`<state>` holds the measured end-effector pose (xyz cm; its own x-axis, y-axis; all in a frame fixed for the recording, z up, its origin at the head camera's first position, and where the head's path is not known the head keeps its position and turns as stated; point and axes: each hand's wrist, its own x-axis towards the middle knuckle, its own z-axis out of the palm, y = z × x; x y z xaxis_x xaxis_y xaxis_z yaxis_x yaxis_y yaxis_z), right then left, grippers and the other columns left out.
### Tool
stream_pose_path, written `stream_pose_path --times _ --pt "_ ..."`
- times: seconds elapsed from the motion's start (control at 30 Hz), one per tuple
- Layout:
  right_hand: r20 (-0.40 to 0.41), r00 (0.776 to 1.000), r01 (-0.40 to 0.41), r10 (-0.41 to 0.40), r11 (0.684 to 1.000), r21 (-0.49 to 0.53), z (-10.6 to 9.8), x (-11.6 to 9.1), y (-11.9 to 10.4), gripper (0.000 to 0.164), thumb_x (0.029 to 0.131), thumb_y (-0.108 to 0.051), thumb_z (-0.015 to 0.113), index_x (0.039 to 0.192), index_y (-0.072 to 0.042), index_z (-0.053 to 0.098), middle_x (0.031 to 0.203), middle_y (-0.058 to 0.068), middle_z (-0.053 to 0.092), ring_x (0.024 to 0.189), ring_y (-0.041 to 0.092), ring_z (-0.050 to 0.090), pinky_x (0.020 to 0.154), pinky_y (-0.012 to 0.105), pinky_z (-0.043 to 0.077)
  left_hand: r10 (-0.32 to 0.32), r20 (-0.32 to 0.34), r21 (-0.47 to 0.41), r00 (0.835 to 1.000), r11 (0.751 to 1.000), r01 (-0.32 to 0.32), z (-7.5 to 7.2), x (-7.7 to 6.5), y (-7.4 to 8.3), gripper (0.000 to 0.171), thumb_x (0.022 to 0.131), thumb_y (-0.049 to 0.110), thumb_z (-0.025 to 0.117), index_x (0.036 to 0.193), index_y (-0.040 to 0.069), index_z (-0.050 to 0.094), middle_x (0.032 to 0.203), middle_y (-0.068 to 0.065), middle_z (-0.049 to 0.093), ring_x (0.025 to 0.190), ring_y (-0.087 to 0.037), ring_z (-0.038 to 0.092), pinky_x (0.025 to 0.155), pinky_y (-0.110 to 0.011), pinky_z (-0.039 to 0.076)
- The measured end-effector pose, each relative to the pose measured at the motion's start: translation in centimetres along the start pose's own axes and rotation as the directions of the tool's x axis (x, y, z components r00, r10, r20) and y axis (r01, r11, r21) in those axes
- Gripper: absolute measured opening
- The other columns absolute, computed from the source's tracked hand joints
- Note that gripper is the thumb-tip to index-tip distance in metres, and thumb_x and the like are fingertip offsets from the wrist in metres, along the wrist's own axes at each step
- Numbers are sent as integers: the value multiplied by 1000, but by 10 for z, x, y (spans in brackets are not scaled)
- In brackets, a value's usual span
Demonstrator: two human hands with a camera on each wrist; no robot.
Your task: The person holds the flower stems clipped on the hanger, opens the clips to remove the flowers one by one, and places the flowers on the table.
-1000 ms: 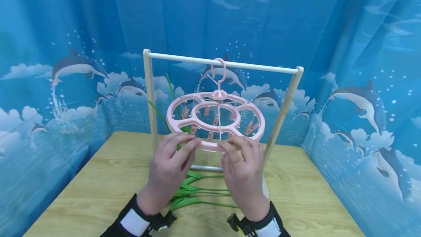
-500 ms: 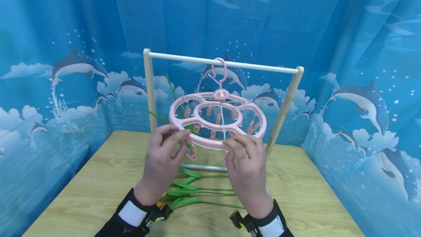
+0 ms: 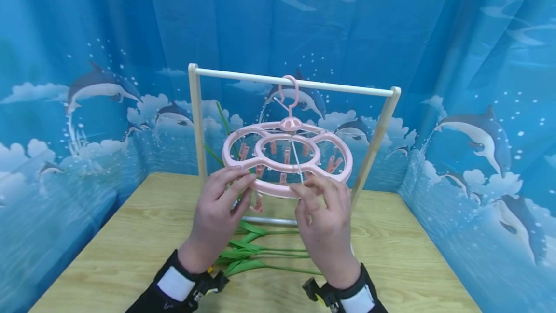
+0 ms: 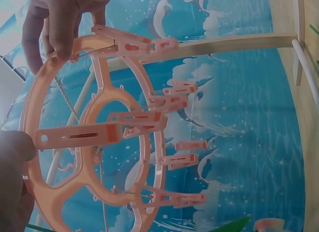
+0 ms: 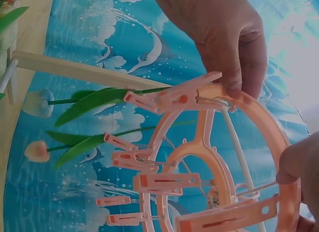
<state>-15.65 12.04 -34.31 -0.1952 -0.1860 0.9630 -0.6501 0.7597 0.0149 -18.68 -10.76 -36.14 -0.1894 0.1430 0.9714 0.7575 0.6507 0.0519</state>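
Note:
A pink clip hanger [image 3: 274, 189] hangs by its hook from the white bar [image 3: 243, 78] of a wooden rack. My left hand [image 3: 217, 214] pinches its near rim on the left, thumb under and fingers over. My right hand [image 3: 325, 216] pinches the same rim further right. Several pink clothespins [image 4: 79, 135] dangle below the rings. A blue tulip [image 5: 39, 103] and a pale pink tulip [image 5: 38, 151] hang head down on the hanger's left side, stems up among the clothespins. White cord [image 3: 296, 156] runs from the hanger's centre to the rim by my right hand.
Several tulips with green leaves [image 3: 243, 268] lie on the wooden table [image 3: 143, 235] beneath my hands. The rack's posts [image 3: 376, 144] stand at both sides, with a pale lower bar [image 3: 271, 221] between them. A blue dolphin curtain [image 3: 108, 124] surrounds the table.
The hanger has turned a little, its near rim rising and the cord's lower end shifting right. My left hand moved left along the rim, then slightly back right. My right hand moved slightly right.

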Motion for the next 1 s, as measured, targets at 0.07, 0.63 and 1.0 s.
stream_pose_path --times 0.07,0.63,1.0 --pt "6 1000 -6 6 1000 -1 0 0 -1 40 84 8 72 117 -12 78 116 15 71 106 35 62 95 50 48 12 -3 7 1000 1000 -12 -1 0 3 28 97 9 80 124 6 80 125 -15 77 122 -35 71 121 -25 51" --pt "0 1000 1 -1 999 -39 -1 0 -5 38 84 5 76 118 -11 78 117 14 73 112 38 63 96 54 49 52 11 2 999 999 -52 -3 1 14 32 93 8 82 125 7 80 123 -11 79 119 -32 72 116 -31 57" --pt "-13 1000 3 -3 999 -34 -1 0 0 38 84 10 75 117 -8 78 116 16 73 113 40 64 101 59 55 1 -29 83 1000 997 1 -7 4 1 30 90 15 88 117 5 80 121 -17 71 115 -35 67 100 -41 61"
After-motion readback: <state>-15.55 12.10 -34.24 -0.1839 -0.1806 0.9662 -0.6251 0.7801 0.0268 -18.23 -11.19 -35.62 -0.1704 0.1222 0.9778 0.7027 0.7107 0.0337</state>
